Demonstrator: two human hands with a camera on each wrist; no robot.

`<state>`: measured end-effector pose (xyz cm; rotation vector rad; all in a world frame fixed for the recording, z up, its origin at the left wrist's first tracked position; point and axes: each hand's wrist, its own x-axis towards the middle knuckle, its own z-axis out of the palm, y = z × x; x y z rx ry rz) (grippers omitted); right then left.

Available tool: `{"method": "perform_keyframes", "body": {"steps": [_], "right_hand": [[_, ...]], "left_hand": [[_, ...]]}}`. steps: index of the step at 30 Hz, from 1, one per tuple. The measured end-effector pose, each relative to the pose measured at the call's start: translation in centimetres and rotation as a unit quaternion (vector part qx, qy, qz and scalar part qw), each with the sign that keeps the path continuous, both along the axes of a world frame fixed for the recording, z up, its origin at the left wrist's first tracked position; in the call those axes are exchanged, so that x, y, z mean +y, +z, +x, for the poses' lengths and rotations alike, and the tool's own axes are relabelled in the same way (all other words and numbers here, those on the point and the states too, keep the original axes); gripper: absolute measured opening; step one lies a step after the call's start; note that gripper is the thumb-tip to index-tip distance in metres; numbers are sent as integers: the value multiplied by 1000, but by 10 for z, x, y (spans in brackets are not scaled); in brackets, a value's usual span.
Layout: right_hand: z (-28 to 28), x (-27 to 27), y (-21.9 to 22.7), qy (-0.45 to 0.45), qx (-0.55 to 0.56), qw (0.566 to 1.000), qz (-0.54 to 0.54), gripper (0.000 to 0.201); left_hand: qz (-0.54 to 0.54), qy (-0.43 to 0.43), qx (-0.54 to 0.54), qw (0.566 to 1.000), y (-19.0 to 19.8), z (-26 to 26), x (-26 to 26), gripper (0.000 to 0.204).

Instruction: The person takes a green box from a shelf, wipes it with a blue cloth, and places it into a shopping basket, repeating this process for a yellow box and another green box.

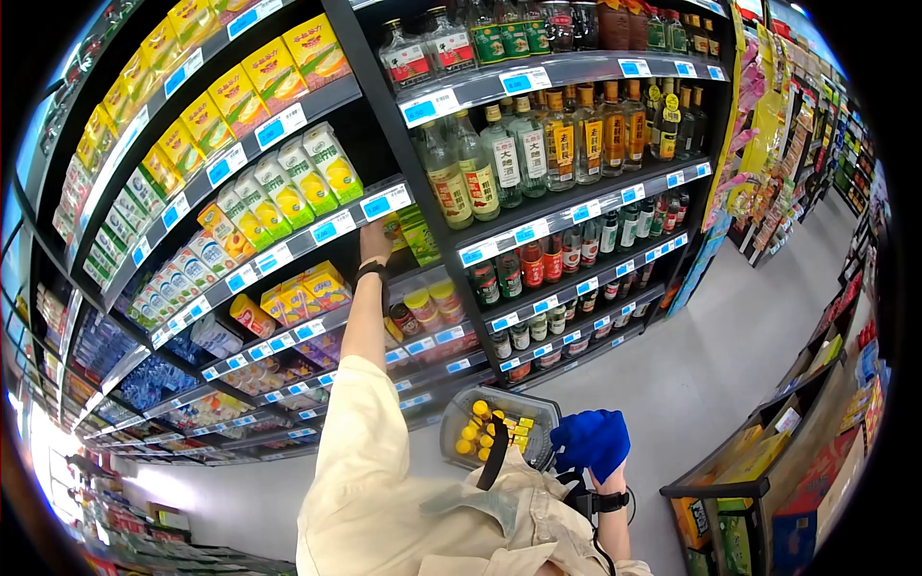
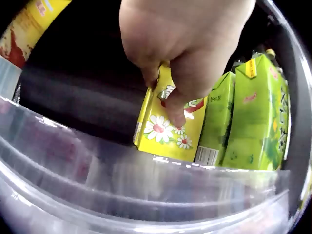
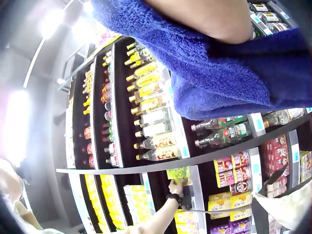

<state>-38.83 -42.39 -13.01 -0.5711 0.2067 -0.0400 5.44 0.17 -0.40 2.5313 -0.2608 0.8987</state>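
on shelf, l hand [image 2: 185, 44] grip pinches yellow carton [image 2: 168, 129]; r hand hidden by blue cloth [image 1: 591, 442], grip unclear.

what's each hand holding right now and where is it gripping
The left hand pinches the top of a yellow flowered drink carton on the shelf. The right hand holds a blue cloth; where exactly it grips cannot be told.

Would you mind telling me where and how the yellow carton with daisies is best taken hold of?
Grip the yellow carton by its top, from above and in front, as the left hand does. It stands upright behind the shelf's clear rail, with a green carton tight on one side, so only the top and front are free.
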Motion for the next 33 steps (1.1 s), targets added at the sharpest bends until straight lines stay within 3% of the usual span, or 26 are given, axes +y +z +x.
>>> {"method": "perform_keyframes", "body": {"steps": [4, 6, 11, 13, 15, 16, 17, 18, 19, 21, 27, 29, 31, 32, 33], "right_hand": [[-2, -2, -6, 35, -21, 998, -49, 32], [-1, 0, -1, 56, -39, 995, -73, 34], [-1, 11, 24, 22, 3, 999, -25, 35], [-2, 11, 33, 8, -17, 999, -41, 34], [-4, 5, 54, 13, -73, 981, -182, 28], [-8, 3, 67, -8, -67, 987, -149, 30], [-9, -6, 60, 26, -89, 986, -140, 38], [-11, -15, 52, 61, -111, 983, -132, 50], [-11, -21, 50, 61, -114, 983, -128, 50], [-8, -26, 46, 45, -97, 987, -117, 49], [-2, -45, 11, -12, -4, 996, -84, 48], [0, -56, -6, -24, 32, 996, -81, 48], [1, -66, -23, -38, 69, 994, -80, 48], [1, -71, -34, -47, 89, 992, -78, 48], [1, -76, -45, -56, 108, 989, -78, 48]], "left_hand": [[45, -8, -39, 998, -2, 6, 10, 63], [6, -19, -15, 1000, -3, 4, 6, 59], [54, 44, 17, 997, 6, -13, -6, 56], [66, 46, 10, 997, -3, -11, -4, 68], [102, 60, -8, 993, -12, -14, -3, 70], [64, 33, -73, 995, -15, -23, -7, 67], [25, 17, -40, 999, -1, -51, -19, 59], [2, 11, -104, 994, -2, -64, -25, 47], [29, 32, -125, 991, -3, -73, -24, 34], [-28, -45, -160, 986, -8, -91, -20, 11], [-193, -156, 42, 968, -42, -171, -39, 20], [-105, -152, 109, 977, -49, -203, -53, 23], [-155, -176, 195, 952, -75, -223, -67, 27], [-117, -132, 272, 946, -70, -239, -85, 26], [-122, -202, 282, 930, -114, -238, -68, 25]]}}
